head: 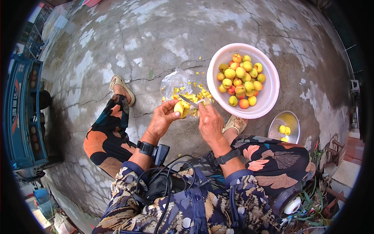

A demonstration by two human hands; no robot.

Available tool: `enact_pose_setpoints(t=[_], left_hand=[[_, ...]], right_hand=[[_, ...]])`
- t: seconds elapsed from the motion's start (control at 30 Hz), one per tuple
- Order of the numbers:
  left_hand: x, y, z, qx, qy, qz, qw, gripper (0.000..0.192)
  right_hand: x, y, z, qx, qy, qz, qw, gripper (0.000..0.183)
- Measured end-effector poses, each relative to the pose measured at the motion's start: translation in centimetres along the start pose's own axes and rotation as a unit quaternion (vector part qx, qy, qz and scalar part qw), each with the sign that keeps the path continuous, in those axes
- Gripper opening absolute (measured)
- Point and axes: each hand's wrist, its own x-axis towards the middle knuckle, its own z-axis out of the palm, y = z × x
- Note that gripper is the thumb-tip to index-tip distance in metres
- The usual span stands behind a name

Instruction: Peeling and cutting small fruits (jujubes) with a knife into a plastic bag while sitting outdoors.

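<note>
My left hand (161, 118) holds a yellow fruit (182, 109), its surface partly peeled. In my right hand (211, 121) is a knife (188, 101), its blade pointing up and left just beyond the fruit. Below both hands, a clear plastic bag (175, 80) lies on the ground with many yellow peel pieces (204, 94) on and around it. A large pinkish-white basin (271, 96) to the right holds many yellow and red fruits (240, 72), perhaps peaches or apricots. Nearer my right knee, a metal bowl (295, 124) contains several yellow fruits (282, 129).
Cracked concrete ground (152, 35) surrounds my sandalled feet. A blue vehicle (24, 114) stands at the far left. Black cables (168, 175) lie across my lap. Plants (309, 199) and clutter are at the lower right, beside a wall edge.
</note>
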Motion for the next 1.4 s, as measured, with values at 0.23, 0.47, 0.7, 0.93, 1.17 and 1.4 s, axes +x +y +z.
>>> enact_pose_setpoints(t=[0.23,0.47,0.7,0.93,1.17,1.4], left_hand=[[-0.3,1.7,1.4,-0.128,-0.063,0.011,0.99,0.058],[-0.2,0.8,0.8,-0.195,-0.067,-0.003,0.979,0.065],[-0.1,0.4,1.2,-0.164,-0.108,0.023,0.98,0.065],[-0.2,0.1,1.4,-0.167,-0.103,0.009,0.981,0.056],[-0.4,0.1,1.0,-0.155,-0.11,-0.026,0.981,0.058],[-0.4,0.5,1.0,-0.154,-0.129,-0.006,0.98,0.056]], right_hand=[[0.0,0.1,0.0,0.134,0.062,0.044,0.988,0.025],[0.2,-1.5,-1.4,0.167,0.079,-0.043,0.982,0.039],[0.3,-2.6,-2.0,0.09,0.108,-0.12,0.983,0.046],[0.2,-2.3,-1.8,0.071,0.12,-0.126,0.982,0.045],[0.2,-1.4,-1.4,0.077,0.121,-0.11,0.984,0.04],[0.3,-1.1,-2.0,0.135,0.091,-0.035,0.986,0.037]])
